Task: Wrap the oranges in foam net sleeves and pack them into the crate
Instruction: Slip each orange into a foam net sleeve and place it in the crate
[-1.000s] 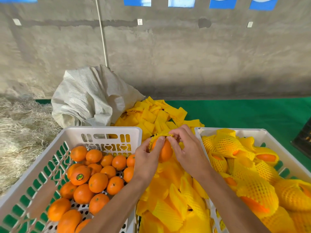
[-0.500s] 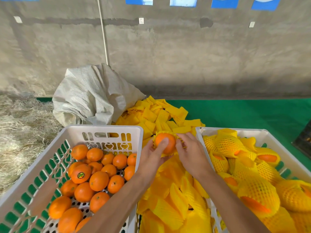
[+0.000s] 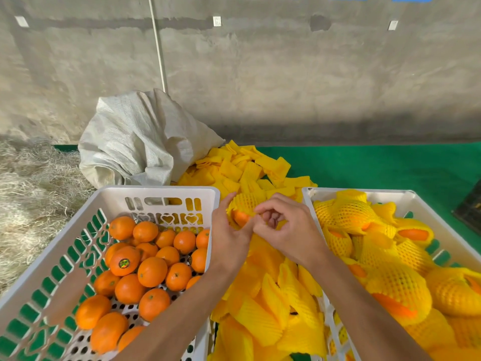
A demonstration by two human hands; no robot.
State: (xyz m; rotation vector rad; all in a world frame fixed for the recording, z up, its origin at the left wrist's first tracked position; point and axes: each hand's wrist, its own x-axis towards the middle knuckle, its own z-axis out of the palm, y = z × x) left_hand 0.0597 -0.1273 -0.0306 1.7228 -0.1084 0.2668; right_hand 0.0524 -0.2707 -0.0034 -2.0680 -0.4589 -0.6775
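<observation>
Smooth white plastic crates (image 3: 158,192) held matt, finely pitted oranges (image 3: 152,271) and yellow foam net sleeves (image 3: 270,300), near a coarse woven sack (image 3: 140,136), rough concrete wall (image 3: 286,74) and green felt-like mat (image 3: 377,165).

A: Back wall? 
B: Bare grey concrete wall (image 3: 286,74), stained, with a thin white pipe (image 3: 157,43) running up it and small white tags fixed high.
A: Floor?
B: Green mat (image 3: 377,165) on the right, dry straw (image 3: 31,194) on the left. A crumpled white woven sack (image 3: 140,142) sits against the wall.
</observation>
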